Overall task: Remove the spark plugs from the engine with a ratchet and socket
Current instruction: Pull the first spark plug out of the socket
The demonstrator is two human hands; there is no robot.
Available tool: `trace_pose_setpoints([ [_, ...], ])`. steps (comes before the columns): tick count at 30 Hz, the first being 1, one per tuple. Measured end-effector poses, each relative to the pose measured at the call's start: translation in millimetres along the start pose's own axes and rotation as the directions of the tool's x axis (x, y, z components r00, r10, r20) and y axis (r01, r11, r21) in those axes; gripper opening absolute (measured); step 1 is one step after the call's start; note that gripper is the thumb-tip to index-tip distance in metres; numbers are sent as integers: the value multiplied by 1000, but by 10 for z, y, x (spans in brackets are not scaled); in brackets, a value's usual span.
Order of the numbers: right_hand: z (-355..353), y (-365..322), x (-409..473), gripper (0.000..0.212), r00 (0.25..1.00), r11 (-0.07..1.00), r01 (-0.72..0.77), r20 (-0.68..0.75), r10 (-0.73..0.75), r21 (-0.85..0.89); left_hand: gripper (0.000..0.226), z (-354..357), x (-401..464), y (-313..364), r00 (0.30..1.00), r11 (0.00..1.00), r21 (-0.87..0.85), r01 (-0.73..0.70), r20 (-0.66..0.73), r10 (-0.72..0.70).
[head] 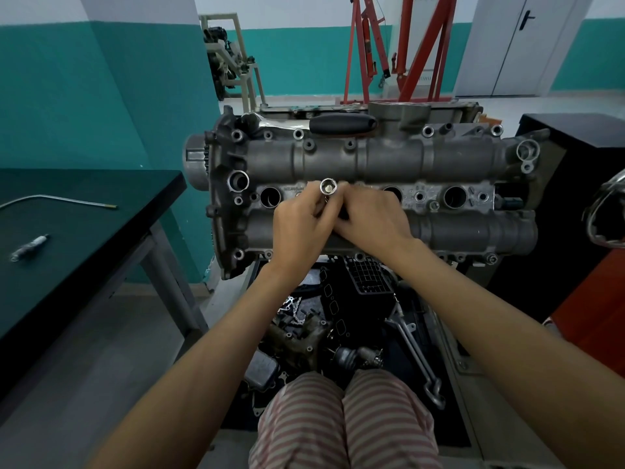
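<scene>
fingers (316,206) of both hands pinch socket (328,187) | above engine (372,157) plug wells

Two bare forearms reach into view from the bottom corners, uncovered from wrist to as far up as the frame shows, with no sleeve edge visible. The left hand (299,220) and the right hand (370,216) are gloveless, and no ring, watch or bracelet shows on either. Low in the middle are the person's two thighs in loose trousers (345,424) with narrow horizontal stripes, dusty pink alternating with pale cream (the fabric looks soft and thin).
</scene>
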State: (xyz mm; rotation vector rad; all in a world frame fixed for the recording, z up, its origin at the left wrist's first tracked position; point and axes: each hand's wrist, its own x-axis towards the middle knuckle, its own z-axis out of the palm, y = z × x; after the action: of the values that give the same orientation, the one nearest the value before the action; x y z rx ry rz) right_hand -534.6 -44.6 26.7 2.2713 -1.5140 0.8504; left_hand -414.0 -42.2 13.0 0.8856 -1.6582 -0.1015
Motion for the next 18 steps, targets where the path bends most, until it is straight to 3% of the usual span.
trace_pose_setpoints([
  [6,39,30,9,23,999,998,-15,35,17,-54,39,3,3,-8,1000,1000,10,6,26,-6],
  [11,21,14,0,32,1000,1000,19,1,-19,-6,27,-2,-15,-7,998,997,-50,63,11,-62],
  [18,20,2,-8,29,1000,999,2,-6,-3,-39,51,11,24,-7,1000,1000,2,2,9,-2],
])
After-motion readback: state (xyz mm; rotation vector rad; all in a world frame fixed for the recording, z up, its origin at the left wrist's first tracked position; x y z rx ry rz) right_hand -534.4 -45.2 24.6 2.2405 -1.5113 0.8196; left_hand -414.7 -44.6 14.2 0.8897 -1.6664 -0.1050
